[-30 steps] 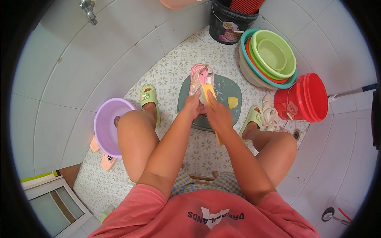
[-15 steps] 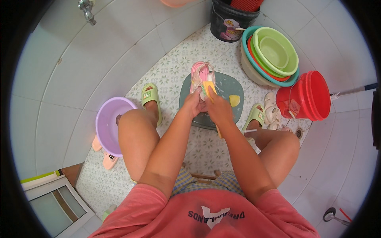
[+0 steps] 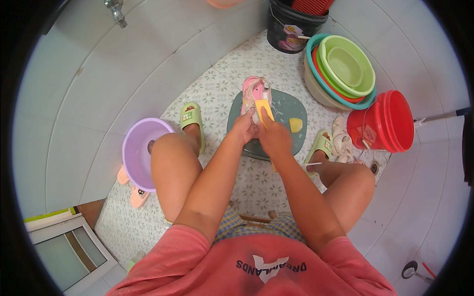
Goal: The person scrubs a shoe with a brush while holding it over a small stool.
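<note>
A pink sandal with clear straps (image 3: 253, 90) is held over a dark green stool (image 3: 284, 104) between my knees. My left hand (image 3: 244, 127) is closed around the sandal's near end. My right hand (image 3: 274, 137) grips a yellow scrubbing brush (image 3: 264, 105), its head pressed against the sandal's straps and its handle end showing below the hand. The bristles are mostly hidden. On the stool's right part, beside my right hand, lies a pale yellow piece of soap (image 3: 296, 125).
A purple basin (image 3: 129, 153) stands by my left leg, with peach slippers (image 3: 138, 197) beside it. Stacked basins (image 3: 365, 74), a red bucket (image 3: 377, 123) and white sandals (image 3: 339, 135) are at the right. A black bucket (image 3: 286, 37) sits at the back, and a tap (image 3: 116, 12) juts from the left wall.
The whole view has shifted slightly. Both hands stay on the sandal and the brush; the brush head has moved a little along the straps toward the near end.
</note>
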`<state>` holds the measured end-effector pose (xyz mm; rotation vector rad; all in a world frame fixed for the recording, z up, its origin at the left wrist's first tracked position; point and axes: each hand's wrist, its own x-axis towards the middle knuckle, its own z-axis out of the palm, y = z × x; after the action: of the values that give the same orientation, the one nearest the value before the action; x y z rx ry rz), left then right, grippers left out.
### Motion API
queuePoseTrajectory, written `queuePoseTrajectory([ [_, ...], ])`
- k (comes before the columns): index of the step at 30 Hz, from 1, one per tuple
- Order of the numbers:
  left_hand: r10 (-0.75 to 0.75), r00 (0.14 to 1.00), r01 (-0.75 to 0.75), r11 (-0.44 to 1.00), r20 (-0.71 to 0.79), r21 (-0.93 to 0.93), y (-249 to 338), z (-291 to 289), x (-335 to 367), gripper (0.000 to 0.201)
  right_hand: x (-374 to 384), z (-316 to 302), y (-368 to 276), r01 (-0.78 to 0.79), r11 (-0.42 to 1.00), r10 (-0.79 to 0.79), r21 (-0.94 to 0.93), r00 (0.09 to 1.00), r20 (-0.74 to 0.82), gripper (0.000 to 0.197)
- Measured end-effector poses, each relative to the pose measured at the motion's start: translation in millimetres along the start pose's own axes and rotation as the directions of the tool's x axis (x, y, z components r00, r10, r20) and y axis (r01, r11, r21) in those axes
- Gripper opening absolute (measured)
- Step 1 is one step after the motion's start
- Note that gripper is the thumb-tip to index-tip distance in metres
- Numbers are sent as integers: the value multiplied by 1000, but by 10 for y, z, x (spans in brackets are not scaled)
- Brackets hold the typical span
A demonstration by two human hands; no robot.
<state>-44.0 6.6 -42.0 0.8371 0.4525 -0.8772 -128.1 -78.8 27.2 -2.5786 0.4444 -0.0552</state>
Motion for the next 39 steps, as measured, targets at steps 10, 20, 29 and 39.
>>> queuePoseTrajectory([
  [10, -13, 1000, 14, 998, 26, -58, 16, -66, 22, 39, -512, -44, 79, -12, 999, 12, 52, 1000, -4, 49],
  [20, -49, 999, 49, 999, 1, -6, 33, -1, -65, 35, -657, 88, 44, -22, 1000, 20, 13, 994, 104, 52],
  [29, -18, 997, 17, 1000, -77, -14, 13, 49, -26, 35, -73, 7, -69, -49, 998, 50, 31, 998, -23, 50],
  [39, 27, 999, -29, 997, -31, -75, 0, -25, -14, 36, -498, 20, 154, -76, 986, 75, 147, 997, 15, 57],
])
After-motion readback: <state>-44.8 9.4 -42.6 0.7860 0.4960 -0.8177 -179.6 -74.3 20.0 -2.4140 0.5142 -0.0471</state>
